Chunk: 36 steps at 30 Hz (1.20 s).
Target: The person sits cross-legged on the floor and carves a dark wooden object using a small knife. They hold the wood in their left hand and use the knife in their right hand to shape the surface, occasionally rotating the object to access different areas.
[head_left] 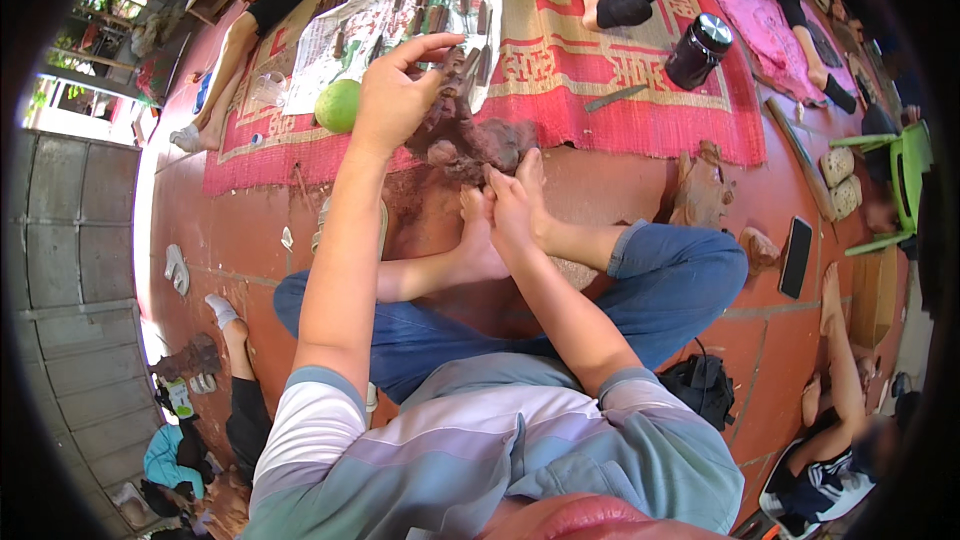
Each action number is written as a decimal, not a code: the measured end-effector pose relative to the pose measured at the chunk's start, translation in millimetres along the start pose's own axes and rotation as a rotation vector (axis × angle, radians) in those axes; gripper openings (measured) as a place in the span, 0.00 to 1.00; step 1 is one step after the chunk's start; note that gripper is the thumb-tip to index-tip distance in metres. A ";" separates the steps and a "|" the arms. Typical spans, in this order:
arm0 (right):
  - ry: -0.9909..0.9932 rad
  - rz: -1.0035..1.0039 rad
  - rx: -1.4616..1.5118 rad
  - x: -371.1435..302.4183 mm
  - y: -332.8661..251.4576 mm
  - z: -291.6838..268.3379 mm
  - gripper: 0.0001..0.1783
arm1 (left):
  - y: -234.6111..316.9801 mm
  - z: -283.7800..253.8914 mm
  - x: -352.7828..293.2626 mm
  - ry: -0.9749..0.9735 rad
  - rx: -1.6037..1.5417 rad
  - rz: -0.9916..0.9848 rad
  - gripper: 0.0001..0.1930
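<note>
brown and knobbly, the carved piece (460,130) stands between your hands, just beyond your bare feet (478,240) at the near edge of the woven mat (640,130). its long axis runs away from you, the far end narrow, the near end bulky and spread toward the right. your left hand (405,90) is the nearer one to that far end: the piece lies to its right, and its thumb and forefinger curl round the tip, seemingly gripping it. your right hand (508,205) sits just beside the bulky end, which lies ahead of it, slightly left; its fingers are folded in against your feet, and you can't tell whether they hold anything. as for containers, a dark jar (693,58) with a silver lid (714,29) stands well off to the right on the mat, lid on, contents hidden.
</note>
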State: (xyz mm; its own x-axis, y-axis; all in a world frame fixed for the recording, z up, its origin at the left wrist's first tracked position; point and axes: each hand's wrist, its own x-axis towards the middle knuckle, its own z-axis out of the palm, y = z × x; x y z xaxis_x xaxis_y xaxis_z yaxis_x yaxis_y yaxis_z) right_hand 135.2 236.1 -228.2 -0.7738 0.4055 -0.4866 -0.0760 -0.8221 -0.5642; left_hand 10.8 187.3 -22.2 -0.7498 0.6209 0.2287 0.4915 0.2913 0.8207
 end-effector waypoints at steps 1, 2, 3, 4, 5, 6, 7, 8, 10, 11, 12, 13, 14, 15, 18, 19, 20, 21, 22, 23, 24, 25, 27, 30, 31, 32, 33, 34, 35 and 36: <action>0.023 0.024 -0.032 1.3 -2.7 5.0 0.09 | 0.1 1.2 -0.7 0.001 0.004 0.004 0.21; 0.044 0.002 -0.016 0.8 -0.9 7.3 0.09 | 9.3 -0.2 -2.5 -0.001 0.019 -0.057 0.21; 0.065 -0.020 0.000 0.2 1.5 9.4 0.09 | 1.9 -2.5 -0.6 -0.018 -0.010 -0.013 0.21; 0.086 -0.041 0.015 -2.1 3.6 8.9 0.09 | -2.1 -0.6 0.8 -0.006 -0.043 -0.002 0.20; 0.091 -0.031 0.038 -4.9 4.1 7.8 0.08 | -3.6 -0.9 3.0 0.007 -0.073 0.015 0.19; 0.096 -0.020 0.060 -8.6 4.0 4.9 0.08 | -4.5 -1.5 2.6 0.009 -0.062 0.013 0.19; 0.100 -0.010 0.083 -11.5 4.3 4.1 0.08 | -5.0 -2.2 1.0 0.012 -0.050 0.011 0.20; 0.112 0.009 0.073 -9.4 2.9 6.2 0.08 | -4.5 -0.2 1.0 0.015 -0.047 0.014 0.20; 0.136 0.049 0.054 -1.1 -0.4 14.7 0.08 | 1.1 1.7 2.6 0.015 -0.043 0.024 0.19; 0.132 0.041 0.069 -1.4 -0.8 14.6 0.08 | 1.5 1.3 0.8 0.018 -0.036 0.020 0.19; 0.127 0.033 0.085 -2.2 -1.3 14.4 0.08 | -3.2 -1.1 2.4 0.014 -0.057 -0.011 0.18; 0.123 0.024 0.100 -3.3 -0.5 12.8 0.08 | -3.5 0.3 0.5 0.004 -0.088 -0.026 0.18; 0.118 0.046 0.085 -1.9 0.3 8.3 0.07 | 1.0 -1.1 1.4 -0.007 -0.114 -0.034 0.18; 0.122 0.048 0.094 -0.9 4.1 5.3 0.07 | 3.9 -1.8 2.8 -0.018 -0.140 -0.043 0.19; 0.116 0.042 0.107 1.3 7.2 4.4 0.07 | -5.8 -2.5 4.3 -0.004 -0.045 0.029 0.20; 0.103 0.037 0.108 6.2 7.1 9.6 0.07 | -6.5 -2.0 5.3 0.002 -0.026 0.053 0.20; 0.094 0.039 0.105 5.3 6.4 12.1 0.07 | -0.9 -2.7 2.5 -0.002 -0.099 0.011 0.22; 0.099 0.030 0.097 2.1 4.5 10.3 0.07 | -1.7 -3.2 2.1 -0.007 -0.078 -0.007 0.22; 0.104 0.021 0.088 -1.5 2.0 8.0 0.07 | -3.4 -4.4 1.9 -0.012 -0.058 -0.026 0.22; 0.106 0.005 0.084 -2.5 -0.7 8.0 0.08 | -3.2 -4.6 4.2 -0.019 -0.035 -0.036 0.23; 0.124 0.000 0.089 -2.1 2.9 6.3 0.07 | -3.4 -3.0 5.5 -0.025 -0.062 -0.036 0.23; 0.143 -0.006 0.095 -1.4 9.4 4.0 0.07 | -3.8 -2.2 5.6 -0.026 -0.073 -0.043 0.23; 0.165 -0.039 0.084 1.1 7.9 6.6 0.07 | -1.9 -0.6 3.9 -0.020 -0.111 -0.044 0.23; 0.131 -0.066 0.060 4.8 9.1 13.6 0.07 | 2.6 -2.2 2.8 -0.019 -0.087 -0.041 0.23; 0.136 -0.081 0.046 3.8 11.3 7.9 0.07 | 3.8 -3.1 1.8 -0.023 -0.088 -0.052 0.23; 0.135 -0.096 0.035 4.1 14.8 3.2 0.07 | 8.7 -2.0 0.0 -0.015 -0.060 -0.054 0.24; 0.133 -0.123 0.026 6.7 15.0 -1.1 0.07 | 7.9 -1.9 1.2 -0.016 -0.047 -0.041 0.24; 0.102 -0.117 0.051 4.9 17.2 -6.4 0.07 | 3.7 -1.7 1.5 -0.016 -0.035 -0.027 0.24; 0.121 -0.090 0.052 3.9 14.4 -3.1 0.07 | 0.6 -0.5 1.6 -0.014 -0.026 -0.016 0.24; 0.141 -0.064 0.054 3.7 11.1 1.1 0.07 | 0.5 -1.1 2.5 -0.015 -0.032 -0.010 0.23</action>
State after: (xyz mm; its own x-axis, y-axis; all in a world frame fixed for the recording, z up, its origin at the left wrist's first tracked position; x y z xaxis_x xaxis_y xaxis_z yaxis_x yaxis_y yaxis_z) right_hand 130.9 228.0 -235.5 -0.6709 0.5065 -0.5416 -0.1586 -0.8115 -0.5624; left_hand 8.6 188.3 -20.7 -0.7476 0.6292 0.2126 0.4693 0.2739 0.8395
